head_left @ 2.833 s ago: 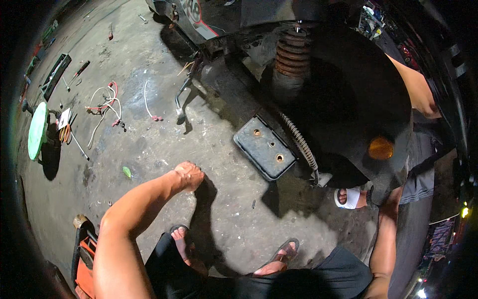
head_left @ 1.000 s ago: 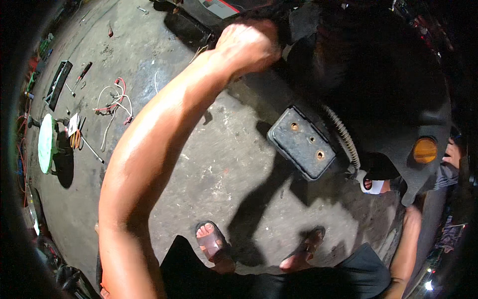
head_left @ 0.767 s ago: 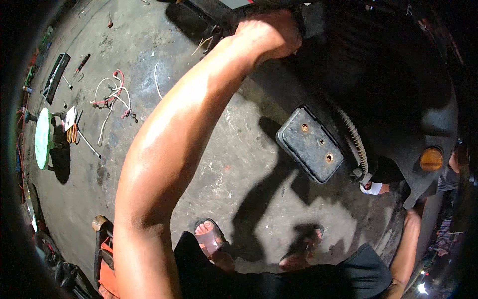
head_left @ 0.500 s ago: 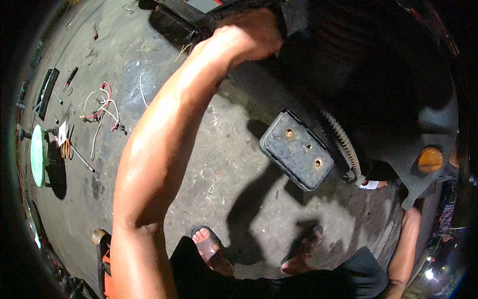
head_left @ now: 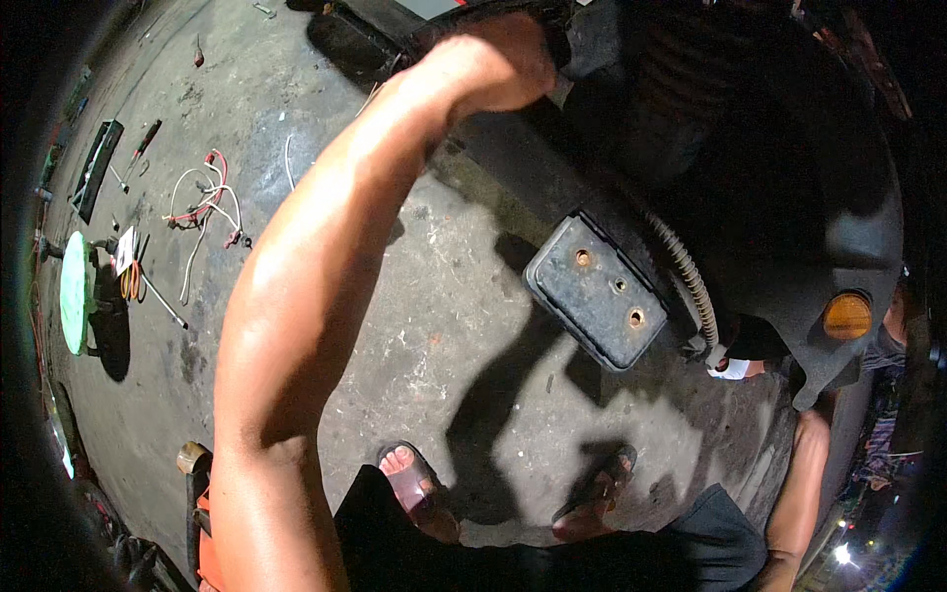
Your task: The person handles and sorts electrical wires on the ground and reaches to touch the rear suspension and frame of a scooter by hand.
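left hand (head_left: 503, 64) at dark vehicle (head_left: 725, 187), grip unclear

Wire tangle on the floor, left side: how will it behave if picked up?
Likely floppy: the red-and-white wire tangle lies in loose loops and bends. Probably light, since its strands look thin. It may lift as one snarl, as strands cross over each other.

Two sandalled feet (head_left: 399, 460), one orange reflector (head_left: 847, 317), one ribbed hose (head_left: 695, 286), one black rectangular casing (head_left: 598, 294) with three holes (head_left: 636, 318); toward the floor's (head_left: 424, 306) left edge, one green-topped stool (head_left: 74, 293).
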